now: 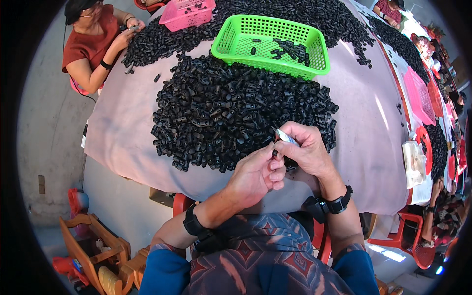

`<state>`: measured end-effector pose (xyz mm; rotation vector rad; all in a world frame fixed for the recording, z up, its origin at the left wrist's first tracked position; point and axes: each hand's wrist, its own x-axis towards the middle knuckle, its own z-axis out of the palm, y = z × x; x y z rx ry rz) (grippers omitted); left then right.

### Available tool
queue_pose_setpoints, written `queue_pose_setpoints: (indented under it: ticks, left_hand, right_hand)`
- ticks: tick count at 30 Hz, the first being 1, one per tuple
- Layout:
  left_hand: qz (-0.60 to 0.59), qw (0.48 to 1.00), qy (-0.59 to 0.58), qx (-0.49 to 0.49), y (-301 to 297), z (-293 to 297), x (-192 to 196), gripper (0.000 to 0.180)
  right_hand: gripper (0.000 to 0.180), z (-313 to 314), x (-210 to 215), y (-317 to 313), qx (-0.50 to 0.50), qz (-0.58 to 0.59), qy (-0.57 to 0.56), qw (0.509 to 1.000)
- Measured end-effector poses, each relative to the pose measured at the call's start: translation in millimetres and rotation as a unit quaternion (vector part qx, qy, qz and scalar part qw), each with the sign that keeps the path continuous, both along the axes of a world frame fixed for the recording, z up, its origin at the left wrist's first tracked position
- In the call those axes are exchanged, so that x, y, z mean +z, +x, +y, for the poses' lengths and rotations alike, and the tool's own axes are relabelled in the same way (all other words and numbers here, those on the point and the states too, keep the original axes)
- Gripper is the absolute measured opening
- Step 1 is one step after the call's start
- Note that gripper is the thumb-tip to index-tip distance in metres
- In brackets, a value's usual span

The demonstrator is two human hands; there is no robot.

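Note:
My left hand (pixel 255 172) is closed in a pinch on a small black plastic part (pixel 275 153), mostly hidden by the fingertips. Gripped in my right hand (pixel 309 152) is a small pointed blade tool with a pale handle (pixel 287 137), its dark tip directed up and left. Both hands meet at the near edge of a broad heap of black plastic parts (pixel 221 108). Beyond that heap stands a bright green perforated basket (pixel 270 68) with some of the same parts inside.
A pink cloth (pixel 364 162) covers the table. More black parts (pixel 339 24) lie at the back, beside a pink basket (pixel 187 17). A co-worker (pixel 86 46) works at the far left. On the right are another pink basket (pixel 419 96) and a red chair (pixel 408 238).

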<state>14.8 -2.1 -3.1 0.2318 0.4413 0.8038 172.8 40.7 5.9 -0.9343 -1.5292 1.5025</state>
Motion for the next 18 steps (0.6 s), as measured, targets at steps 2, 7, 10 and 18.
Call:
queue_pose_setpoints:
  ticks: [2,7,10,18]
  left_hand:
    - [-0.009,1.000,0.000,-0.001,-0.3,0.7,-2.4,0.023]
    - [0.016,1.000,0.014,0.021,0.1,-0.6,2.0,0.021]
    - [0.029,0.999,0.005,0.024,0.8,-1.1,3.4,0.019]
    - [0.009,1.000,0.026,-0.008,-0.9,-1.7,-4.5,0.022]
  right_hand:
    - [0.007,0.7,-3.6,0.8,-0.005,-0.008,0.015,1.000]
    - [0.008,0.9,4.1,0.1,-0.003,-0.047,0.062,0.997]
    - [0.009,-0.9,6.5,0.4,-0.001,-0.048,0.074,0.996]
    - [0.008,-1.9,6.4,0.6,-0.014,-0.026,0.019,0.999]
